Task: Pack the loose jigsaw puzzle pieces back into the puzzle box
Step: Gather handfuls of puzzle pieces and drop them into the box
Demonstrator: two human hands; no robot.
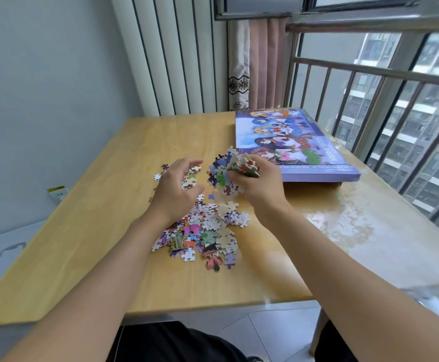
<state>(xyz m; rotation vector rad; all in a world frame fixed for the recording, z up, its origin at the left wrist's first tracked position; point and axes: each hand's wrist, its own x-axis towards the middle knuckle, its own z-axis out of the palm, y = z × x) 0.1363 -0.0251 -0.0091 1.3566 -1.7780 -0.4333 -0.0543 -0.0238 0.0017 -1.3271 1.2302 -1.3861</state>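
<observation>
Lying across glossy wooden table (113, 205). Resting at far right edge: flat purple puzzle box (289, 145), cartoon-printed lid on. Spreading mid-table: loose cardboard puzzle pieces (205, 231), knobbed, multicoloured. Clutching a bunched handful of pieces: right hand (260, 181). Curling over scattered pieces, apparently gathering them: left hand (176, 186).

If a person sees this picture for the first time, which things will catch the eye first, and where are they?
The colourful heap of loose puzzle pieces lies in the middle of the wooden table. Just beyond it, the right hand grips a thick bunch of pieces, while the left hand hovers, fingers curled, over a few scattered ones. The purple puzzle box, its lid on, lies at the far right by the window railing.
</observation>
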